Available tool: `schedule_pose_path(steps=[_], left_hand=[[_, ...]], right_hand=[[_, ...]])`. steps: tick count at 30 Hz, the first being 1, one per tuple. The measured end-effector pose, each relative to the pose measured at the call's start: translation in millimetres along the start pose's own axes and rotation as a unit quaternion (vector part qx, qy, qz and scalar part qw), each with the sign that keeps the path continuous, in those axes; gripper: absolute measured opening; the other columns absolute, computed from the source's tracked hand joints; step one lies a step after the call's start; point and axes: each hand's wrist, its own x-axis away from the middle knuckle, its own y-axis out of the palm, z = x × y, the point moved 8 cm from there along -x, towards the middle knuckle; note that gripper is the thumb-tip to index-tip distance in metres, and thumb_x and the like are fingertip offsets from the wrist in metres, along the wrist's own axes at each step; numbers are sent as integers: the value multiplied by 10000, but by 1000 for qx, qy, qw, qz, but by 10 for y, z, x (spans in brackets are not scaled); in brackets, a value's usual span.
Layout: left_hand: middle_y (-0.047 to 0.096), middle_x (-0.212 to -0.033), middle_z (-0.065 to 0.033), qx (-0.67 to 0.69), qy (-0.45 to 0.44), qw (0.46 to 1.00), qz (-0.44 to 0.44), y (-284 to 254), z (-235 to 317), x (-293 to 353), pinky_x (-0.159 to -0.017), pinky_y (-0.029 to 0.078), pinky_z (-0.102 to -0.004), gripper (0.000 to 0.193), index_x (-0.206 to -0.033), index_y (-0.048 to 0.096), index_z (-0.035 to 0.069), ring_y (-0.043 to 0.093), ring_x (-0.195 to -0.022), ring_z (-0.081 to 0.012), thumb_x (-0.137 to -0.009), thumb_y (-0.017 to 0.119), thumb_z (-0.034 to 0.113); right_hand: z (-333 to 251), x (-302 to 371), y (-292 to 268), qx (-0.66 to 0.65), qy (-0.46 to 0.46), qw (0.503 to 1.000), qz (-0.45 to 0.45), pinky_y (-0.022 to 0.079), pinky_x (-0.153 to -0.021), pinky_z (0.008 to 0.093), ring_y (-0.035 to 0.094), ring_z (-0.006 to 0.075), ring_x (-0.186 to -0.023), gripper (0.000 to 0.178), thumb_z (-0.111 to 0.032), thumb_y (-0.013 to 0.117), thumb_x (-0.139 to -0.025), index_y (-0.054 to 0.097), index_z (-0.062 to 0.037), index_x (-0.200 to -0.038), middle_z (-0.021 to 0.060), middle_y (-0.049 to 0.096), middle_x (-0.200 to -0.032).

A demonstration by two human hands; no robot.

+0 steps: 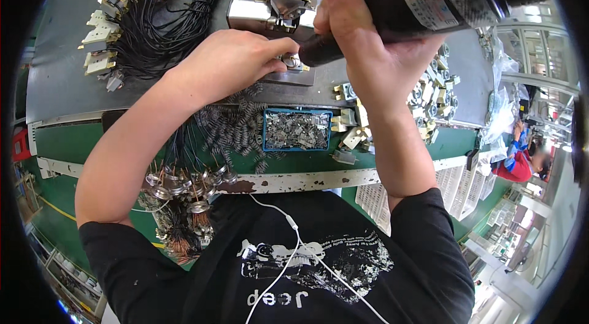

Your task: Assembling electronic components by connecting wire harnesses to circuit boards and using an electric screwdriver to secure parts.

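My right hand (368,39) grips a black electric screwdriver (392,2) with labels on its body. The tool lies slantwise, its nose pointing down and left toward my left fingertips. My left hand (242,57) is closed in a pinch on a small white and metal part (292,61). This part sits at a low metal block (288,76) on the bench, and the screwdriver's nose meets or nearly meets it; the exact contact is hidden. Just beyond stands a metal fixture (288,2) on a shiny base.
Black cables (156,39) with white connector blocks are heaped at the far left. Coil springs (230,131) lie beside a blue tray (265,134) of small metal pieces. Plug-like parts (429,97) spread at right. Round metal parts with wires (178,183) hang over the front edge. Another person (521,161) works far right.
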Motion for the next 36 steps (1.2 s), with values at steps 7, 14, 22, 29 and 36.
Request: schedule_pose_path(steps=[7, 14, 22, 29, 36], left_hand=[[722, -915, -61, -71, -18, 997, -31, 40, -19, 3, -773, 555, -428, 291, -1246, 649, 154, 710, -910, -285, -978, 644, 268], [575, -862, -4, -104, 131, 979, 120, -93, 752, 168, -792, 470, -348, 127, -911, 665, 146, 606, -903, -190, -786, 669, 171], [567, -817, 21, -85, 203, 974, -48, 546, 949, 414, -794, 459, -306, 43, -764, 624, 146, 595, -883, -161, -761, 657, 172], [604, -824, -42, 32, 168, 983, -74, 522, 862, 307, -780, 500, -371, 123, -919, 617, 82, 646, -833, -227, -808, 640, 132], [638, -769, -90, 110, 173, 978, -46, 411, 865, 310, -730, 538, -443, 145, -971, 661, 66, 682, -782, -303, -854, 609, 135]], right_hand=[[55, 34, -62, 112, 388, 890, 213, 549, -630, 233, 690, 125, -760, 226, 83, 731, -837, 674, 21, -1047, 101, 726, -976], [-209, -150, -319, 284, 334, 884, 163, 490, -514, 222, 618, 106, -561, 120, -65, 706, -966, 691, 18, -1051, 50, 667, -732], [-317, -301, -431, 316, 265, 830, 376, 515, -518, 295, 614, 146, -547, 287, -316, 695, -986, 681, -29, -1005, 29, 622, -638], [7, -312, -206, 211, 345, 867, 290, 519, -519, 260, 640, 124, -580, 114, -31, 714, -939, 649, -1, -1028, 44, 660, -727], [65, -288, -171, 218, 335, 874, 276, 529, -525, 260, 648, 132, -597, 135, 13, 699, -920, 630, 2, -1036, 65, 665, -785]])
